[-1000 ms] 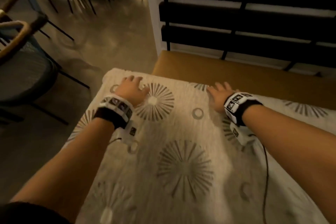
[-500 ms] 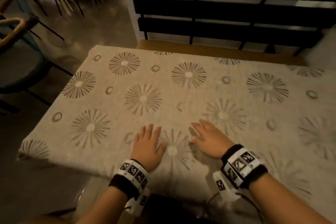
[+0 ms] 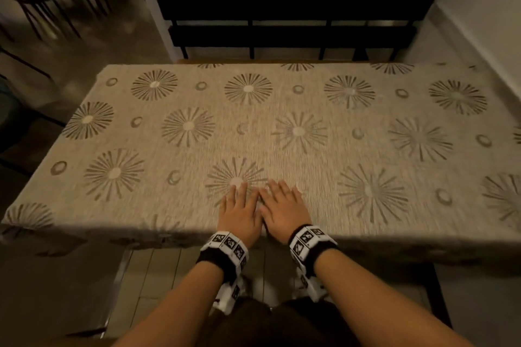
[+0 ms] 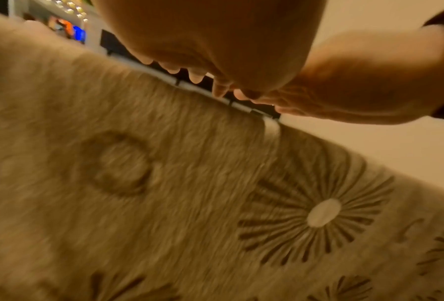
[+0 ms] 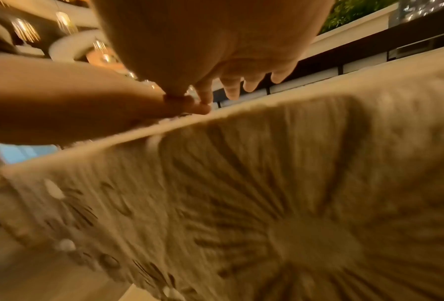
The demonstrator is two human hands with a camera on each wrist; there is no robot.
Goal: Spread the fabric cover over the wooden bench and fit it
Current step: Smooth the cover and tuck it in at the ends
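While the fabric cover (image 3: 282,127), drawn back a second ago, is now lying across nearly the whole wooden bench (image 3: 253,61), the left hand (image 3: 239,213) and right hand (image 3: 283,213) are pressing flat-fingered at six o'clock, smoothing it before fitting.

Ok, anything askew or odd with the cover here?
Nothing stands out. The fabric cover lies flat and square over the bench, draping past the near edge, with the left hand and right hand flat on it.
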